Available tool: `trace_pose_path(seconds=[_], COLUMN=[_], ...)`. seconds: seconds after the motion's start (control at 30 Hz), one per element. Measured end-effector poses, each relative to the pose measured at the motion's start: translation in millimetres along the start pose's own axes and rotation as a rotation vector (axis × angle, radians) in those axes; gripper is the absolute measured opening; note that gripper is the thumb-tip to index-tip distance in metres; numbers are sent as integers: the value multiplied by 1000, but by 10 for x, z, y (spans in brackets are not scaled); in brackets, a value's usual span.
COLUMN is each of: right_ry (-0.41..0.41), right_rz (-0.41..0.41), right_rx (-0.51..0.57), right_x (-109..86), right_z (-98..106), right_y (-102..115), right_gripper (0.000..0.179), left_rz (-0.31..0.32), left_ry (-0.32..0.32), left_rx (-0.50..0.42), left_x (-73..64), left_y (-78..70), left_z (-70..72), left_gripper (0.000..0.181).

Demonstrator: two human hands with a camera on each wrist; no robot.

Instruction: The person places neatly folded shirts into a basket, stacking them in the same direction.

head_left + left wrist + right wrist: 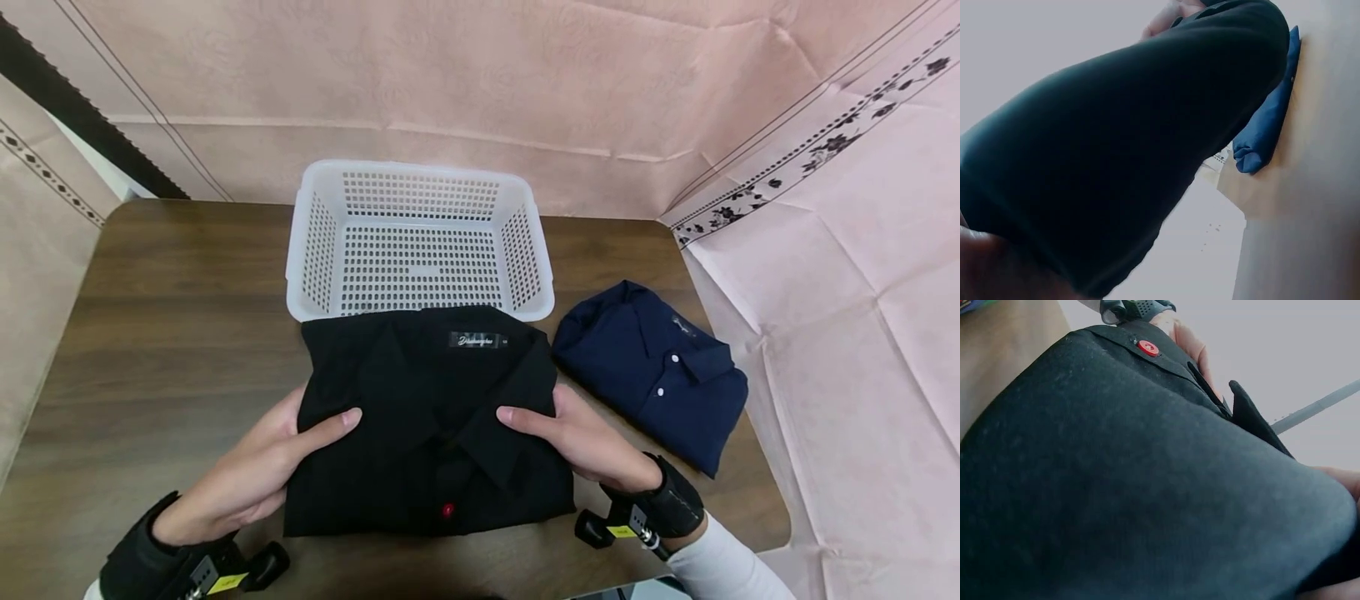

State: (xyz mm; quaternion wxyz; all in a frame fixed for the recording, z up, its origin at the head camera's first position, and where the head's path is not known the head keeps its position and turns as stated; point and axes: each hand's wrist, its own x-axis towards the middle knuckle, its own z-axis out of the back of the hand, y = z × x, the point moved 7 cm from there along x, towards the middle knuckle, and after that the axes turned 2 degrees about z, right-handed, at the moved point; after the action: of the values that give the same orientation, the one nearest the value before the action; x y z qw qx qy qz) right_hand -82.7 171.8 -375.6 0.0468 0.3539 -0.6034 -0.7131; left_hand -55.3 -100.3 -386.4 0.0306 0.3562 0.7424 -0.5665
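The left hand grips one side of the black shirt and the right hand grips the other, thumbs laid inward over the top face; the remaining fingers are mostly hidden beneath in the head view. The shirt lies directly between the hands, neither nearer, its longer axis running from one to the other. It looks raised off the tabletop, and its collar end points away from the person, covering part of the near rim of the basket in the head view. The basket's long side runs nearly parallel to the shirt's. The shirt is neatly folded, front up, with a pale-lettered label inside the collar and a red button near its lower edge. Beyond the right hand, a navy shirt lies folded and slanted beside the basket.
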Motion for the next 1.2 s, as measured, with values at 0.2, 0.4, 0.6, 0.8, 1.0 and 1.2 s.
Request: trace_pose_path(seconds=[0.2, 0.4, 0.6, 0.8, 1.0, 1.2], right_ry=[-26, -36, -45, -80, -116, -121], right_rz=[9, 37, 56, 62, 52, 60], right_rx=[-44, -52, -21, -66, -119, -54], right_x=[27, 75, 121, 174, 215, 287], right_z=[83, 161, 223, 304, 376, 397], right_y=[129, 255, 358, 456, 534, 607], right_gripper=[51, 48, 49, 49, 49, 52], left_rz=[-30, -81, -132, -157, -163, -156], left_ry=[-28, -23, 8, 44, 77, 67], left_rx=[63, 94, 49, 32, -15, -41], left_x=[47, 108, 155, 193, 255, 315], left_y=[-130, -277, -413, -526, -608, -671], left_z=[26, 34, 2, -17, -13, 33], left_gripper=[75, 71, 66, 65, 62, 61])
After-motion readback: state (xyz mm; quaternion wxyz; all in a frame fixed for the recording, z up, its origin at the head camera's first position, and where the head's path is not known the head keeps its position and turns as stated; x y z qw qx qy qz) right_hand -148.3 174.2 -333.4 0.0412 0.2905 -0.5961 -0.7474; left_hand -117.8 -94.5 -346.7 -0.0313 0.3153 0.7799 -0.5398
